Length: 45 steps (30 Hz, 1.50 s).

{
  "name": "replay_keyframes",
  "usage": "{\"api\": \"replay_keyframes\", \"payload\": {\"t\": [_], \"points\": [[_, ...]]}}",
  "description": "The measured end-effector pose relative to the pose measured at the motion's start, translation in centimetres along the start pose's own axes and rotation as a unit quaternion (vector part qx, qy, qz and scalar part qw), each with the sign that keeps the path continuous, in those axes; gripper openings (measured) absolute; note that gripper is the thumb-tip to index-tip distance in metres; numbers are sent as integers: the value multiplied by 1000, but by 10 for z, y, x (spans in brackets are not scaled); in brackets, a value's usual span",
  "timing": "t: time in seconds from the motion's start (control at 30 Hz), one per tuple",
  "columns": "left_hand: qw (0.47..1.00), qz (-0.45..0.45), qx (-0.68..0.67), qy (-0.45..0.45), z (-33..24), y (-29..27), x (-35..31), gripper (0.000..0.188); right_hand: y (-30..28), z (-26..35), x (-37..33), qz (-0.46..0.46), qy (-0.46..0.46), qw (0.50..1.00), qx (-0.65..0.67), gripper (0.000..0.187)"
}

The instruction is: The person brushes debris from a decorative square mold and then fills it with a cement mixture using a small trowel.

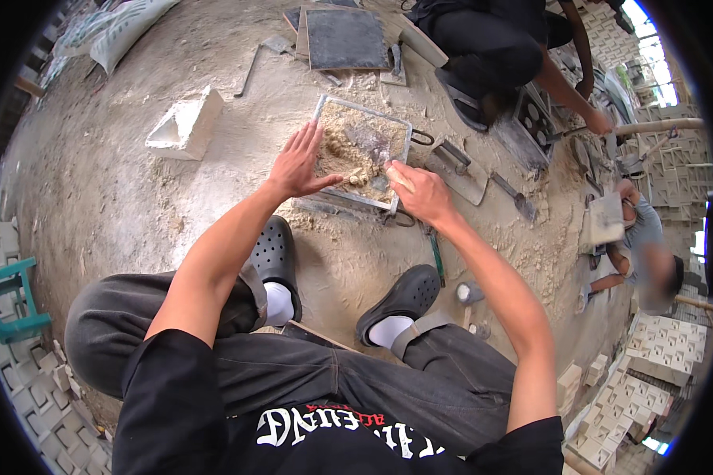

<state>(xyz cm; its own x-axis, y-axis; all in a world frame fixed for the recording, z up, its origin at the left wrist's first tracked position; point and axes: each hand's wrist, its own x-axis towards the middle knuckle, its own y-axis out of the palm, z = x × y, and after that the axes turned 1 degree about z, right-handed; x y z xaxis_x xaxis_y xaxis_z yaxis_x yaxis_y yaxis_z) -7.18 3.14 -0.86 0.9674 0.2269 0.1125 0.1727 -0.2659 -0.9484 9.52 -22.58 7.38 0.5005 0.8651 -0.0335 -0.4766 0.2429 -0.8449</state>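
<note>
A square metal mould frame lies on the ground ahead of me, with wire loop handles on its right side. Damp, crumbly sand mix fills much of it, and a grey patch shows near its middle. My left hand is spread open along the frame's left edge, thumb reaching over the mix. At the lower right corner, my right hand is closed around the pale handle of a hand tool. The tool's working end is hard to make out against the mix.
A steel float and a small trowel lie to the right. A white block stands left; dark square boards are stacked beyond. One co-worker crouches at far right, another farther right. Patterned blocks are piled there.
</note>
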Motion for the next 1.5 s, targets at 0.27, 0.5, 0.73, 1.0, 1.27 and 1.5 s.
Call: {"api": "replay_keyframes", "payload": {"t": [0.27, 0.5, 0.73, 1.0, 1.27, 1.5], "points": [[995, 19, 39, 94, 13, -5, -26, 118, 6, 2, -11, -2, -39, 999, -16, 43], [995, -58, -10, 85, 22, -13, -36, 114, 0, -1, -24, -36, -113, 992, -49, 42], [996, 37, 46, 64, -9, -3, -23, 119, -7, 7, -40, -94, -125, 986, -58, 42], [993, 59, 76, 64, -14, -7, -25, 125, 0, 13, -78, -52, -140, 982, -116, 46], [996, 31, 70, 48, -12, -4, -34, 124, 12, 9, -86, -86, -142, 976, -140, 48], [998, 2, 52, 45, -5, -4, -41, 122, 13, 7, -87, -102, -152, 974, -135, 48]]}}
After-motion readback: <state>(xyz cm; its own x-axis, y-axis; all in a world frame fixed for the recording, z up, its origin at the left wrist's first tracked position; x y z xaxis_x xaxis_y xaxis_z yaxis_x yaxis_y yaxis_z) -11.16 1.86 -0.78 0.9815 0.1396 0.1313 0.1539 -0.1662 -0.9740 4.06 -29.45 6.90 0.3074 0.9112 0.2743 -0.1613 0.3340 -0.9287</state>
